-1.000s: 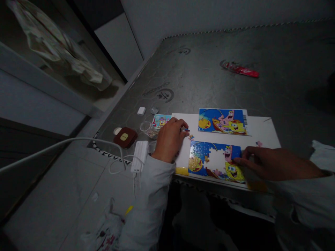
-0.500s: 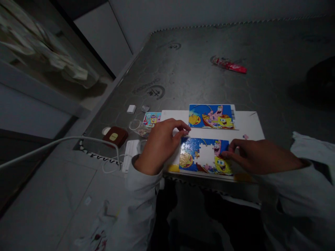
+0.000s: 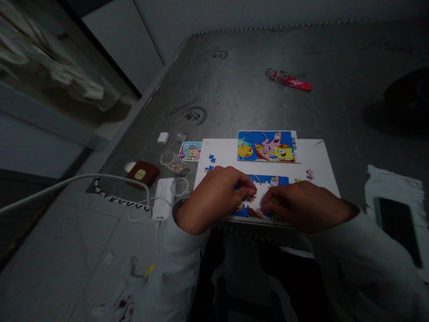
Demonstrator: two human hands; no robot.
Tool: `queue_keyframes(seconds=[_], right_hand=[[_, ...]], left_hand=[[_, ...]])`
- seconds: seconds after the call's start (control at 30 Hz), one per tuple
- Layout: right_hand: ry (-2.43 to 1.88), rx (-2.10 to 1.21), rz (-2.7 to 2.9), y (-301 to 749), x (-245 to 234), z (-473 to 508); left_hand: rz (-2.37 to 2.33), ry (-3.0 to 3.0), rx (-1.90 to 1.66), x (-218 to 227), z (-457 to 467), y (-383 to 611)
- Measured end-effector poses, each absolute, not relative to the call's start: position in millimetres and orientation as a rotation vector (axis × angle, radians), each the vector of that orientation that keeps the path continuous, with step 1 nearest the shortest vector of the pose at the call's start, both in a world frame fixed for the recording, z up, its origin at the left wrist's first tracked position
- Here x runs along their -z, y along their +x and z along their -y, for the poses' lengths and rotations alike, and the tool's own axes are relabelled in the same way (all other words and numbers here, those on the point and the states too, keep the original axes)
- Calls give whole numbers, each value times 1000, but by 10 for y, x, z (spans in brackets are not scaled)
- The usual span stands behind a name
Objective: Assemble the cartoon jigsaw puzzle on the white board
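Observation:
A partly assembled cartoon jigsaw puzzle (image 3: 281,180) lies on a white box (image 3: 221,150), with a white gap in its middle. At the gap's left side, my left hand (image 3: 226,190) is closed in a pinch on a small brownish puzzle piece (image 3: 251,198). My right hand (image 3: 301,203) rests over the puzzle's right part. Its fingers are curled together at the gap, and what they hold, if anything, is hidden. Behind the puzzle lies a matching picture card (image 3: 264,146). Loose pieces include a blue piece (image 3: 212,158) at left and a pink piece (image 3: 309,174) at right.
Left of the box are a clear cup with pieces (image 3: 179,166), a white power strip (image 3: 163,199), a brown case (image 3: 143,174) and a white cable (image 3: 83,177). A red wrapper (image 3: 290,81) lies farther back. At right, a dark phone (image 3: 397,223) rests on white paper (image 3: 392,183).
My right hand has moved left from the puzzle's right edge to the gap. My left hand has shifted right and its fingertips now reach the gap. Loose blue pieces have come into view.

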State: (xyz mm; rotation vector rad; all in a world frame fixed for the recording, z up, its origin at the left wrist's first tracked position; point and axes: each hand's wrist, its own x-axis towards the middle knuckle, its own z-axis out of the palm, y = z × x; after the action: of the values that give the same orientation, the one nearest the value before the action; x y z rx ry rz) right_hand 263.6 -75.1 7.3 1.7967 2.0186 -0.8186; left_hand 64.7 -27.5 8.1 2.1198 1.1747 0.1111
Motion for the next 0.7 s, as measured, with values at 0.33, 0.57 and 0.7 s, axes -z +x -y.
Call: queue_keyframes(seconds=[0.33,0.57,0.7], right_hand=[[1837,691,-2106,2598,-50,760],[1935,785,-2103,2623,-42,761],[2008,782,-2116,2633,-22,776]], left_hand=[[-1163,2086,-81,-82,289,656],[-1167,2033,-49,-71,289,640],[-1168,2030,-60,-76,294,640]])
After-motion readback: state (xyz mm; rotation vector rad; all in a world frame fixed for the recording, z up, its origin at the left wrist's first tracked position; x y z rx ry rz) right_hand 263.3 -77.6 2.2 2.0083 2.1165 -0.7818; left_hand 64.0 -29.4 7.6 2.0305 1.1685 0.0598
